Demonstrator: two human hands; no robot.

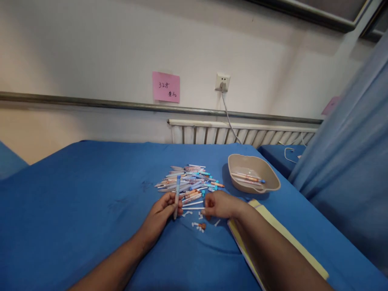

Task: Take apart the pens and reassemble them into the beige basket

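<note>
My left hand (163,207) is closed around a pen (177,190) with a pale barrel and a blue upper end, held nearly upright. To its right my right hand (220,204) has its fingers pinched together beside thin white sticks (193,203) on the blue cloth. Whatever lies between those fingers is hidden. Just beyond both hands spreads a pile of pens and pen parts (186,180) in pale, blue and orange colours. Small white plastic pieces (188,213) and a brown piece (203,226) are scattered in front of the hands.
A beige plastic basin (274,180) holding several pens (247,178) stands at the right of the blue cloth (75,210). Under my right forearm lies a yellow pad (287,236). A blue curtain (351,133) hangs at far right; a radiator (209,133) lines the wall behind.
</note>
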